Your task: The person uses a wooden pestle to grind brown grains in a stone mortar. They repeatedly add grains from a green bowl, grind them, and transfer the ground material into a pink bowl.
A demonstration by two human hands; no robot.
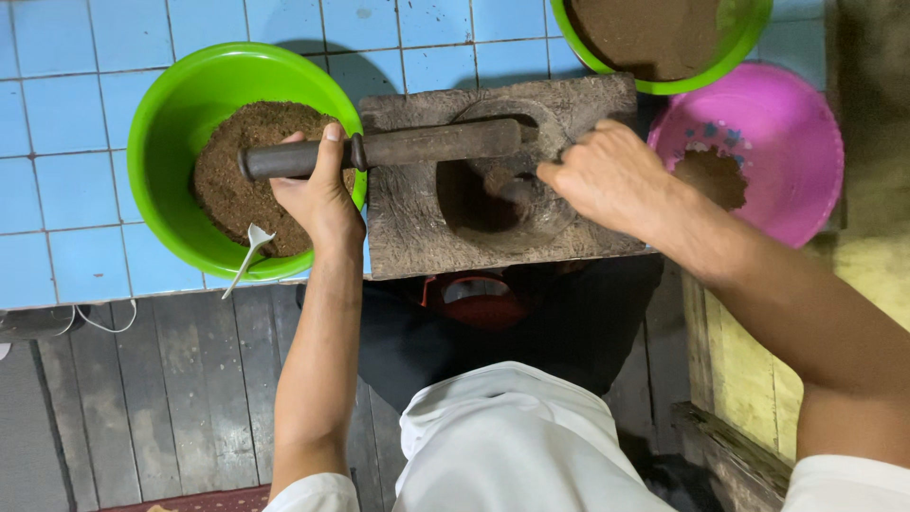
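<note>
My left hand (pixel 320 194) grips the handle of a dark wooden pestle (pixel 417 147) that lies sideways across a worn wooden mortar block (pixel 408 228). The pestle's handle reaches out over a green bowl (pixel 161 123) of brown ground powder (pixel 232 175). My right hand (pixel 611 175) is at the rim of the mortar's round hollow (pixel 483 204), its fingers curled down into it; what they touch is hidden. A white spoon (pixel 248 254) leans on the green bowl's near rim.
A pink bowl (pixel 787 123) with a little brown powder sits right of the mortar. A second green bowl (pixel 664 43) of brown powder is at the top. Blue tiles (pixel 66 114) lie under the bowls; dark floorboards (pixel 171 389) and a yellow board (pixel 749 370) are nearer me.
</note>
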